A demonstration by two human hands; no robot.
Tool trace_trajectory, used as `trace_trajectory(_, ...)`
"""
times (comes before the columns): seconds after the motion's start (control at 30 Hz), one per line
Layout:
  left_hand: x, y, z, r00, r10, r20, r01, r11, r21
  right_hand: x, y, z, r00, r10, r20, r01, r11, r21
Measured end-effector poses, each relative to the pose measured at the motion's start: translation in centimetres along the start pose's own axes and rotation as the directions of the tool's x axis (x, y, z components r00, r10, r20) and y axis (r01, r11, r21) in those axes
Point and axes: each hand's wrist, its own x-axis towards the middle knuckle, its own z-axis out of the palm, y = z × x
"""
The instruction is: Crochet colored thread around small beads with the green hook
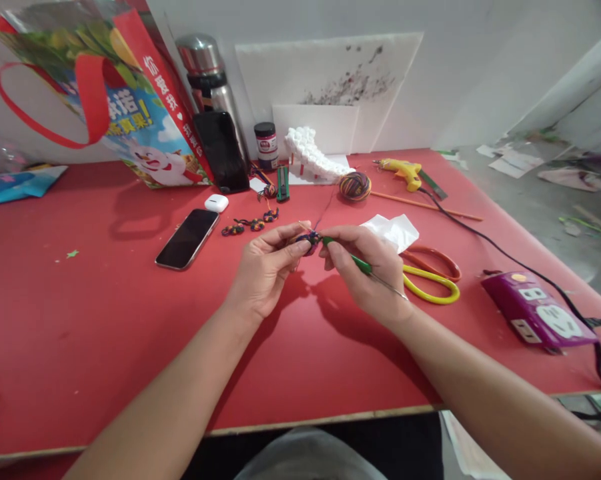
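Note:
Between thumb and fingers, my left hand [273, 263] pinches a small multicoloured crochet piece [309, 244]. My right hand [367, 263] grips a crochet hook [361, 265] with a green handle; its tip meets the crochet piece, where the fingers partly hide it. A strand of yarn runs up from the piece to a multicoloured yarn ball [355, 187] farther back on the red table [130, 353]. Several small crocheted pieces in like colours [257, 225] lie beyond my left hand. Scissors [433, 283] with orange and yellow handles rest right of my right hand, their blades hidden.
A phone [187, 239] and a white earbud case [216, 203] lie to the left. Behind stand a gift bag [155, 133], a steel flask [203, 57] and a jar [266, 143]. At right are a yellow glue gun [403, 172], its cord and a purple power strip [535, 310].

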Motion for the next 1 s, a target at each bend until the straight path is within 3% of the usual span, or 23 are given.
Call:
trace_trajectory(0.2, -0.2, 0.0, 0.4, 0.999, -0.047, 0.019, 0.048, 0.999, -0.017, -0.3, -0.2, 0.1, 1.0, -0.003, -0.022, 0.004, 0.999, 0.04)
trace_trajectory(0.43, -0.1, -0.1, 0.3, 1.0, -0.03, 0.006, 0.03, 0.999, -0.043, -0.5, -0.1, 0.2, 0.999, 0.01, 0.042, -0.015, 0.993, 0.116)
trace_trajectory(0.73, -0.6, -0.9, 0.5, 1.0, -0.003, -0.006, 0.002, 0.994, -0.113, -0.7, -0.9, 1.0, 0.987, 0.139, -0.077, -0.114, 0.957, 0.268)
trace_trajectory(0.9, -0.6, -0.6, 0.3, 1.0, -0.031, 0.0, 0.031, 0.994, -0.104, -0.7, -1.1, 0.9, 0.977, 0.213, -0.007, -0.19, 0.885, 0.425)
trace_trajectory(1.0, -0.6, -0.2, 0.2, 0.997, -0.073, 0.001, 0.073, 0.993, -0.095, -0.7, -1.2, 0.7, 0.978, 0.206, 0.038, -0.203, 0.886, 0.416)
